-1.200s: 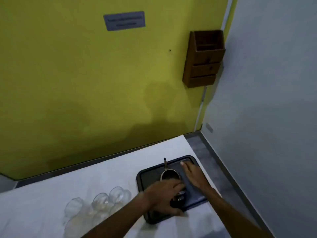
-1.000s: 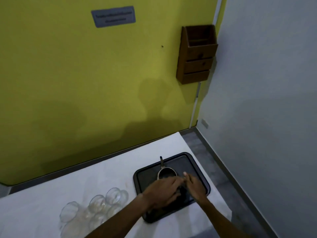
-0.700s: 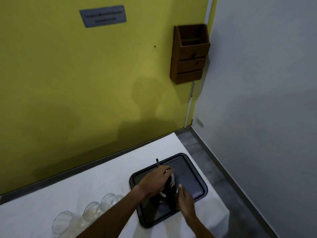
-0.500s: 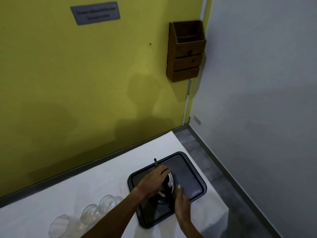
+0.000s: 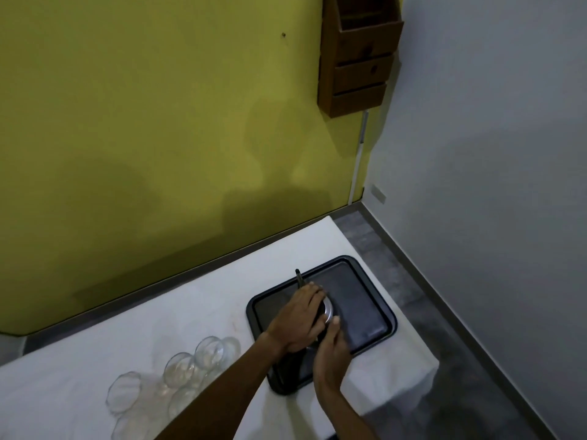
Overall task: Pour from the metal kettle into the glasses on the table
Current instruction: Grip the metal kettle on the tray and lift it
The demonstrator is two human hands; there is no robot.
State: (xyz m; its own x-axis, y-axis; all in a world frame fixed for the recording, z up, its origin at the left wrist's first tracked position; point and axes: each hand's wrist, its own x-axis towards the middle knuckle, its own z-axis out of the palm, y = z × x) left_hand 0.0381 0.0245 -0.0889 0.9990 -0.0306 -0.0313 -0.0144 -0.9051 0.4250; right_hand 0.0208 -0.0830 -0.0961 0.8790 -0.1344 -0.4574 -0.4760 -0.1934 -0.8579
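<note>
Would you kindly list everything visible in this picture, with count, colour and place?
metal kettle: one, silver, on the tray, mostly hidden under the hands
tray: one, black, right part of the table
glasses: several, exact count unclear, clear, clustered on the table left of the tray
table: one, white-covered, against the yellow wall
wooden wall holder: one, brown, on the yellow wall near the corner
left hand: one, laid over the kettle's top
right hand: one, at the kettle's near side

Tray (image 5: 365, 300) black, tablecloth (image 5: 158, 328) white, kettle (image 5: 327, 310) silver, probably black handle, glasses (image 5: 208, 350) clear, wall (image 5: 158, 122) yellow-green.
</note>
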